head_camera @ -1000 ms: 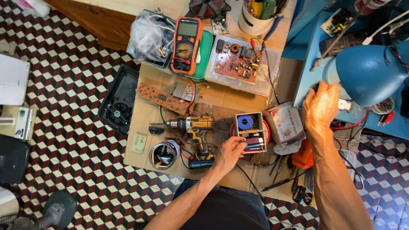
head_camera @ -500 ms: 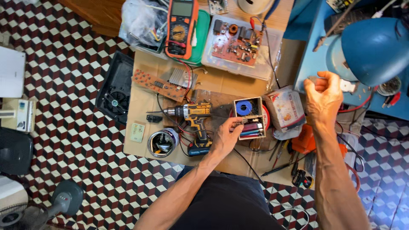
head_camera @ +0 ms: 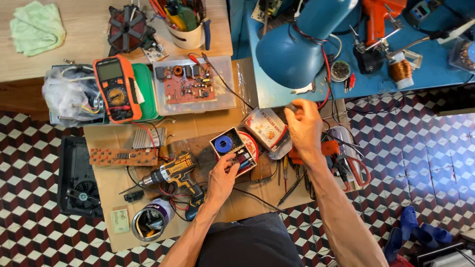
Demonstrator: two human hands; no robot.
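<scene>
Head view shows the left hand (head_camera: 222, 174) with its fingers curled onto the near end of a small open box (head_camera: 236, 151) — grasping it by the edge, thumb on the side wall. The right hand (head_camera: 304, 129) is raised at about two o'clock from the box, fingertips pinched shut on a small dark object (head_camera: 292, 106) just under the blue lamp (head_camera: 307, 37); what that piece is cannot be told. To do this well, I would judge, the left hand should keep the box flat and steady on the board so nothing spills, while the right keeps its pinch light and close under the lamp. The box sits at the middle of the cardboard-covered bench, wooden-walled, tilted a little, with a blue spool (head_camera: 223, 144) in its far compartment and a bundle of red, blue and dark parts in the near one. Touching it at three o'clock lies a red round tin, and beyond that a printed packet (head_camera: 267, 129). At nine o'clock from the box lies a yellow drill (head_camera: 173, 173), at seven o'clock an open can (head_camera: 149, 221). At eleven o'clock a tray holds a red circuit board (head_camera: 190, 86), with an orange multimeter (head_camera: 116, 89) further left — well apart from both hands.
</scene>
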